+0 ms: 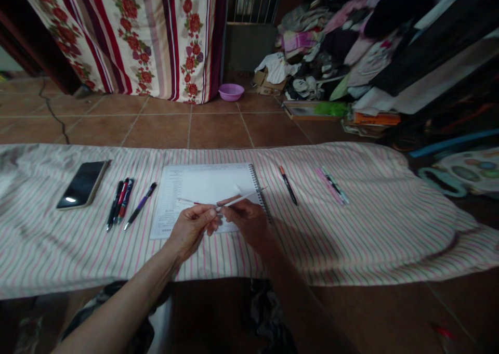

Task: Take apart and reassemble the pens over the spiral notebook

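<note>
My left hand point(192, 229) and my right hand point(247, 219) meet over the lower part of a spiral notebook point(202, 187) that lies on a striped cloth point(351, 229). The right hand pinches a white pen barrel point(244, 198) that points up to the right. The left hand pinches a thin red refill point(189, 201) that sticks out to the left. The two pieces meet between the fingertips.
A phone point(83, 184) lies at the left. Beside it lie several pens point(120, 202) and a purple pen point(140, 205). A black pen point(288, 185) and a pink pen pair point(332, 185) lie right of the notebook. A purple bowl point(231, 91) and a heap of clothes point(335, 37) sit on the tiled floor.
</note>
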The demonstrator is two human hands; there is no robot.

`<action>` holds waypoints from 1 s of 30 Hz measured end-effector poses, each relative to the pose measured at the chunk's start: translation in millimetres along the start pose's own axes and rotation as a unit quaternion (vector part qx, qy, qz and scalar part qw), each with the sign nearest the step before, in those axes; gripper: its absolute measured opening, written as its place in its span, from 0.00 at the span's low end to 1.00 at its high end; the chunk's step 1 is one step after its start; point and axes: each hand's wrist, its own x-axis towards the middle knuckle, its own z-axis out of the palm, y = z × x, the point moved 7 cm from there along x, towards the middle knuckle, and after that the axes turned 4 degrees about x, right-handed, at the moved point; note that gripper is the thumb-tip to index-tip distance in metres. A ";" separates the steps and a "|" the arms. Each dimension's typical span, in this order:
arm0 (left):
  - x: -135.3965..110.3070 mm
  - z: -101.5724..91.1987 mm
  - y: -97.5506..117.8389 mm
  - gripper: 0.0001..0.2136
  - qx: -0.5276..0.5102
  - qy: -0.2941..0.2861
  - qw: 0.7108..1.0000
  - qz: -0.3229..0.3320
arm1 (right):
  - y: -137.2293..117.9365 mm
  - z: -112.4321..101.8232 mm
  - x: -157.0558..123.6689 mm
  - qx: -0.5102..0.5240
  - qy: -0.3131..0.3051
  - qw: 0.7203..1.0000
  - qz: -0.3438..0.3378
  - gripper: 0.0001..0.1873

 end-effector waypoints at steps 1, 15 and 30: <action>-0.1 0.3 -0.2 0.08 0.000 0.000 1.000 -0.001 | 0.5 -0.3 0.0 0.005 0.001 1.000 0.006 0.07; -2.2 2.1 2.2 0.08 0.004 0.004 1.000 -0.001 | 3.8 3.3 0.6 0.073 -0.017 0.995 0.062 0.10; -0.5 -2.7 2.8 0.09 0.003 0.024 1.000 0.003 | 1.1 5.0 0.6 0.031 -0.025 0.999 0.032 0.09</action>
